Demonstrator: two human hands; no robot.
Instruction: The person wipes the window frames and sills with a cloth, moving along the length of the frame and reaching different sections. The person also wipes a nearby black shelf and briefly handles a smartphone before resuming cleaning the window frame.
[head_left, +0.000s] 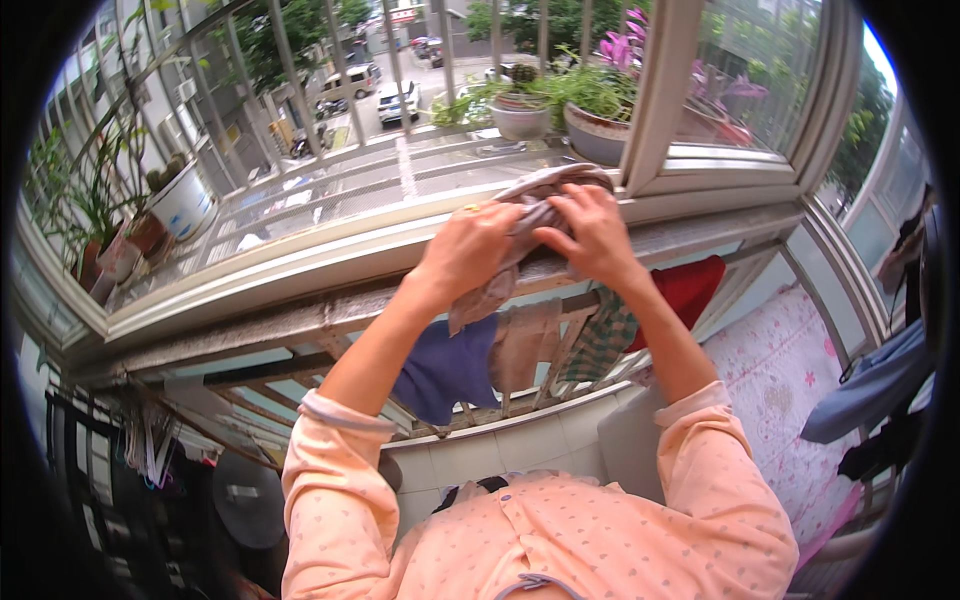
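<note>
A greyish-brown cloth is bunched between my hands just above the window ledge. My left hand, with a ring on one finger, grips the cloth's left side, and a loose end hangs down below it. On the right, my right hand holds the cloth's upper part with bent fingers. Both hands are close to the sliding-window track. Some of the cloth is hidden behind my fingers.
Below the ledge, a blue cloth, a brown cloth, a green checked cloth and a red cloth hang on a railing. Potted plants stand outside behind metal bars. A window frame rises at right.
</note>
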